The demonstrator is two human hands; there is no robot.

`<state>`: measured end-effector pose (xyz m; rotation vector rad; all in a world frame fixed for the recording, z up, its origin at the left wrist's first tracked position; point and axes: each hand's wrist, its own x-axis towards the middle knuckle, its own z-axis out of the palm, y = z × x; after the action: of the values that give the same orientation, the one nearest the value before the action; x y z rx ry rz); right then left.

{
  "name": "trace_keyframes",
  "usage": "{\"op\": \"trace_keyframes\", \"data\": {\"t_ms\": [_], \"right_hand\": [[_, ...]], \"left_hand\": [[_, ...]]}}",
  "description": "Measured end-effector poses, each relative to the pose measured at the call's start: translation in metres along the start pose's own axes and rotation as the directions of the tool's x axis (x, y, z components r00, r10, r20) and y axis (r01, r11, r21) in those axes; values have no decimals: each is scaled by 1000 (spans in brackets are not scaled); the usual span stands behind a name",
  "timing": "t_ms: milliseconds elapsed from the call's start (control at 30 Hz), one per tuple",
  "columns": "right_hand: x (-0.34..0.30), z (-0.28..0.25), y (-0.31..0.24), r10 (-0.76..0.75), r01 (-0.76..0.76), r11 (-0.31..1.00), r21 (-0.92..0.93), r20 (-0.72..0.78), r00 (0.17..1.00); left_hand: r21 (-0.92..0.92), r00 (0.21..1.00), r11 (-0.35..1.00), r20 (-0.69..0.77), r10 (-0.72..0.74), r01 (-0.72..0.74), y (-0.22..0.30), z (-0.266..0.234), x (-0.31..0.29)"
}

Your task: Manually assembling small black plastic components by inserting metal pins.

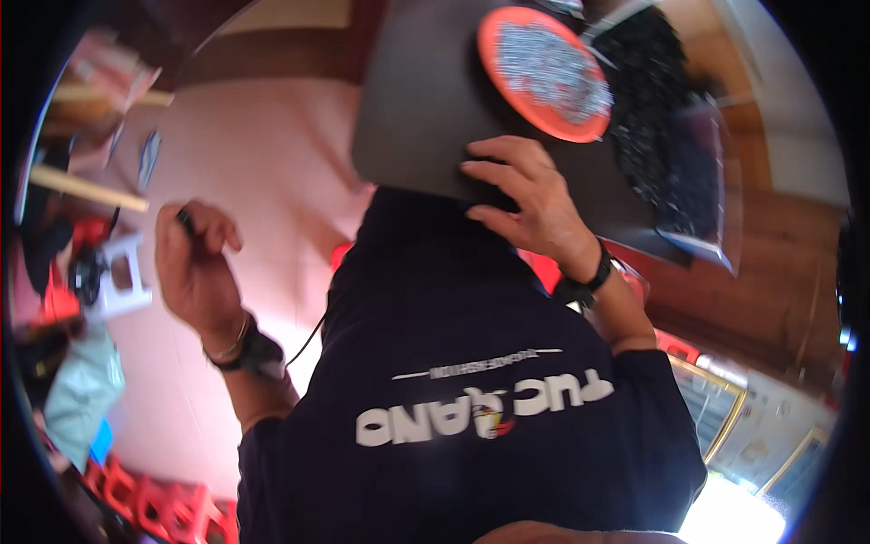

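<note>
Plate [487,50], orange-rimmed on the dark counter [421,109], lies just ahead of the nearer, loosely spread right hand [539,201] in the head view, long axis slanting far-left to near-right, the left hand [198,272] (half-curled, hold unclear) well apart.

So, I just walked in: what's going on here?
A person has the right hand at the edge of a dark table, near an orange plate of small silvery pieces. A black heap lies beside the plate. The left hand is away from the table. Blur hides whether either hand holds anything.
</note>
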<state>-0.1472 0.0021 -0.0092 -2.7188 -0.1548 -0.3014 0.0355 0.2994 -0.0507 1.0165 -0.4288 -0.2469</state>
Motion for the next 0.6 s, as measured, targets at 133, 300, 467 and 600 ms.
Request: {"op": "trace_keyframes", "data": {"t_ms": [133, 300, 467, 600], "right_hand": [[-12, -41, 13, 43, -56, 997, -53, -219, 975], [-41, -101, 69, 242, -399, 892, -215, -519, 820], [-68, -117, 122, 561, -598, 799, 67, -444, 699], [-64, -114, 136, 509, -563, 825, -41, -377, 774]], "left_hand": [[36, 998, 999, 58, -3, 1, 9, 20, 6], [60, 995, 998, 94, -33, 27, 7, 36, 9], [91, 978, 994, 195, -72, 55, 2, 66, 13], [78, 967, 993, 232, -108, 92, -7, 97, 14]]}}
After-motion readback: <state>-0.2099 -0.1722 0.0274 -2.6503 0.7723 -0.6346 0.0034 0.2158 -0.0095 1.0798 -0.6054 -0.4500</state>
